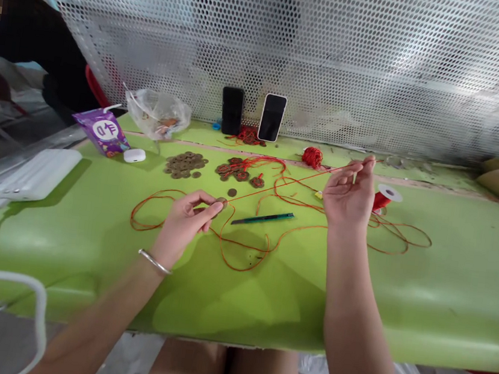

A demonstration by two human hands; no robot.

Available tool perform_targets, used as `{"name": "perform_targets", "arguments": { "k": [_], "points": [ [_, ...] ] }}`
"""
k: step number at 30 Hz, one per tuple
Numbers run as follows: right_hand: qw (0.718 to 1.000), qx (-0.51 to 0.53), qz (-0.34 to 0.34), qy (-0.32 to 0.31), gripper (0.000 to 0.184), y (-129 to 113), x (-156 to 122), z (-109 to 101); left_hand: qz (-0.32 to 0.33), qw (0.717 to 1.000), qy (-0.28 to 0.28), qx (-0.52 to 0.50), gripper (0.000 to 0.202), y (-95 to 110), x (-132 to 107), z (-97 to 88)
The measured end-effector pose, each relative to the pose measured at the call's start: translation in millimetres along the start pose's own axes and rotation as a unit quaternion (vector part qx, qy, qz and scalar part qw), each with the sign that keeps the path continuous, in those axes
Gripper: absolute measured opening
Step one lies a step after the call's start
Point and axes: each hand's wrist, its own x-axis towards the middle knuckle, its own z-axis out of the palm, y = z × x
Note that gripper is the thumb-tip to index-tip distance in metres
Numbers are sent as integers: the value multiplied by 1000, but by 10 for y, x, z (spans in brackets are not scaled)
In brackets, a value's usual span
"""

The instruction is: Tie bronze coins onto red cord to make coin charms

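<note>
Between the thumb and fingers of my left hand (188, 219) is a bronze-coloured coin (221, 202). A thin red cord (277, 185) stretches taut from that coin up to my right hand (350, 190), whose fingertips pinch it. Loops of the same kind of cord lie slack on the green table below and to both sides. Just in front of the hands lies a green utility knife (264, 218). Beyond the left hand are a single loose coin (232, 193), a pile of plain coins (185, 164) and a group of coins with red cord (236, 170).
Two phones (232, 111) lean against the perforated metal panel. A red cord ball (312, 156) and a spool (388, 195) stand right. Leftward are a purple pouch (102, 129), a plastic bag (156, 112), a white case (134, 155) and a white power bank (39, 173). Another person sits far left.
</note>
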Motion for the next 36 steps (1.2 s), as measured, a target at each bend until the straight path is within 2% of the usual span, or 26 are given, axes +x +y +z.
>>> {"name": "perform_targets", "arguments": {
  "k": [4,9,11,13,15,16,17,18,19,21,22,24,25,27,29,36],
  "points": [
    [999,2,-34,11,16,-16,28,-41,-4,1000,6,20,24,9,5,16],
    [998,-27,-56,13,6,-1,112,-145,-1,998,3,61,24,9,-3,21],
    [995,-70,-69,33,9,6,141,-185,5,996,8,83,25,-1,-4,12],
    [981,-146,-96,82,19,14,132,-188,13,994,12,104,26,-12,-2,0],
    [948,-241,-157,139,37,38,53,-132,24,992,12,119,26,-14,3,-8],
    [924,-292,-200,146,46,64,-18,-82,27,992,10,126,26,-8,7,-9],
    [897,-345,-249,122,52,104,-106,-22,26,991,6,131,26,2,15,-9],
    [865,-402,-296,49,57,158,-209,42,23,990,2,137,26,17,26,-8],
    [834,-456,-308,-51,55,227,-318,103,19,990,-6,141,26,35,41,-6],
    [761,-542,-230,-273,48,397,-524,194,10,989,-33,145,27,72,90,0],
    [728,-567,-178,-341,47,486,-606,217,7,989,-51,142,27,87,124,2],
    [681,-585,-73,-433,38,636,-707,221,4,987,-96,129,27,105,214,7],
    [670,-584,-21,-457,31,688,-726,207,2,986,-117,123,27,107,266,10],
    [659,-581,66,-473,30,744,-715,163,1,982,-147,119,27,98,377,16],
    [655,-587,115,-462,35,752,-672,120,-3,979,-165,123,26,73,482,24],
    [653,-612,142,-423,31,751,-589,59,-10,970,-212,116,28,-102,638,52]
  ]
}}
